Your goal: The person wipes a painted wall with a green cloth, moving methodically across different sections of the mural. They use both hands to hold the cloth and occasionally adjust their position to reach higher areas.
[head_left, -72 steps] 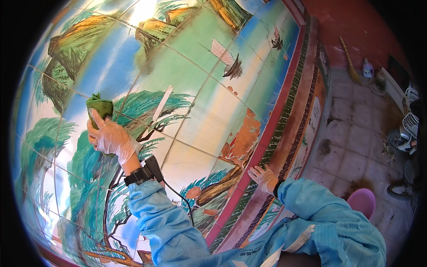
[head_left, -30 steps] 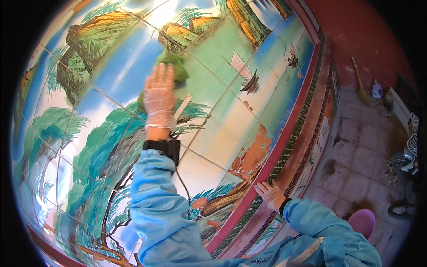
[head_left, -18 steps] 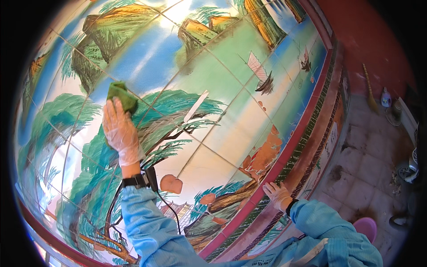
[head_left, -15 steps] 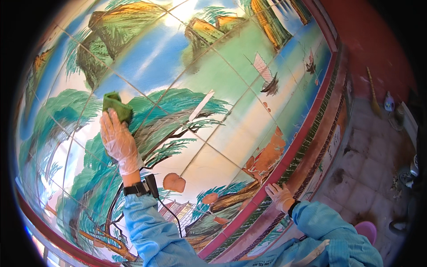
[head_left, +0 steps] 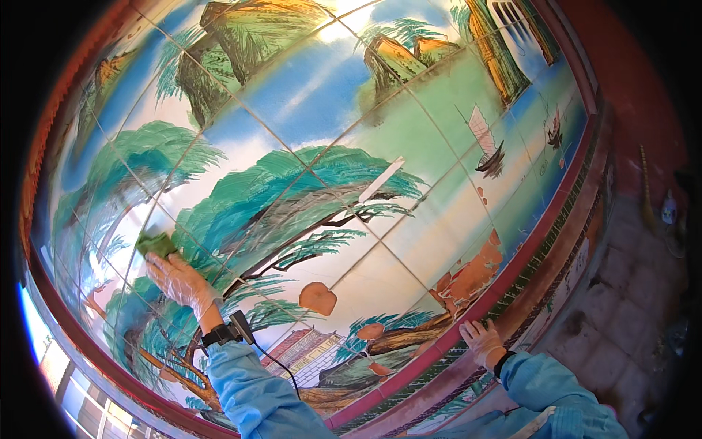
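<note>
My left hand [head_left: 180, 282], in a thin clear glove, presses a folded green cloth [head_left: 157, 245] against the painted tile mural [head_left: 409, 249]. Its fingers lie over the near side of the cloth, at a pale patch beside the green-blue tree foliage. Farther right, my right hand [head_left: 482, 342], gloved too, rests with fingers spread on the red border [head_left: 413, 355] along the mural's lower edge. It holds nothing. A dark wristband [head_left: 221, 335] sits on my left wrist, with a small black device and a cable beside it.
Bare reddish-brown patches [head_left: 472, 274] show where the mural's surface has flaked off. Below the border run a dark green patterned band and a ledge. On the tiled floor [head_left: 603, 314] at the right stand a broom [head_left: 646, 190] and a bottle [head_left: 668, 209]. A window [head_left: 91, 399] shows at lower left.
My left hand has moved the green cloth down and to the left across the mural. The whole view has shifted a little. My right hand stays on the border.
</note>
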Action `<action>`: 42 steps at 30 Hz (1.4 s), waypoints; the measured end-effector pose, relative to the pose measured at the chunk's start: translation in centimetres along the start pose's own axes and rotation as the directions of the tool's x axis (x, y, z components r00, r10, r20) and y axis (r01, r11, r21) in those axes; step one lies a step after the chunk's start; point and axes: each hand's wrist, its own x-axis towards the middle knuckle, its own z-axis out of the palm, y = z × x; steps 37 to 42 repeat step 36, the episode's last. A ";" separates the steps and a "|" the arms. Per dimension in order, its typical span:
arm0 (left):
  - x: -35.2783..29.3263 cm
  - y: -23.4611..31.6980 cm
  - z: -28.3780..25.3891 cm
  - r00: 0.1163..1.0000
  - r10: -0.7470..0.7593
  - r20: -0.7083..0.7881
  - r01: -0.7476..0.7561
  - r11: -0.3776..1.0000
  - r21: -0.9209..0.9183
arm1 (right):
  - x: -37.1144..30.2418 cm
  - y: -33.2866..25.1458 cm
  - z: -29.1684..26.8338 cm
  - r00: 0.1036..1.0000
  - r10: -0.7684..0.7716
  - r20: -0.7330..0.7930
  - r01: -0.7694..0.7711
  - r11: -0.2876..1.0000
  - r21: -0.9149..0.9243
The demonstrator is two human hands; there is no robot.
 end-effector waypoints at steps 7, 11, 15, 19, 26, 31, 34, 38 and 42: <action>2.7 1.8 0.7 0.955 -0.285 0.085 0.285 0.958 0.006 | 0.9 0.2 -0.1 0.998 -0.043 -0.042 0.042 0.999 -0.030; 5.5 5.0 0.8 0.958 -0.268 0.100 0.275 0.959 -0.069 | 1.5 -0.3 -0.4 0.998 -0.050 -0.038 0.048 0.997 -0.066; 7.5 9.2 1.3 0.977 -0.199 0.081 0.208 0.970 -0.125 | 1.8 -0.5 0.1 0.997 -0.059 -0.057 0.053 0.994 -0.097; 8.5 13.3 1.6 0.994 -0.102 0.038 0.107 0.979 -0.174 | 1.6 -0.2 0.9 0.995 -0.076 -0.060 0.072 0.995 -0.070; 9.2 21.1 1.6 0.991 0.112 -0.079 -0.121 0.984 -0.134 | 1.8 -0.3 1.7 0.993 -0.068 -0.095 0.061 0.995 -0.084; 8.6 27.2 0.4 0.966 0.249 -0.075 -0.258 0.955 -0.148 | 2.1 -0.6 1.8 0.995 -0.046 -0.086 0.039 0.995 -0.088; 7.7 30.8 0.3 0.921 0.383 -0.076 -0.390 0.909 -0.145 | 2.2 -0.6 1.6 0.997 -0.032 -0.074 0.029 0.998 -0.050; 7.6 30.3 0.5 0.902 0.426 -0.064 -0.431 0.895 -0.117 | 2.2 -0.7 1.3 0.997 -0.014 -0.070 0.014 1.000 -0.007; 7.6 30.3 0.5 0.902 0.426 -0.064 -0.431 0.895 -0.117 | 2.2 -0.7 1.3 0.997 -0.014 -0.070 0.014 1.000 -0.007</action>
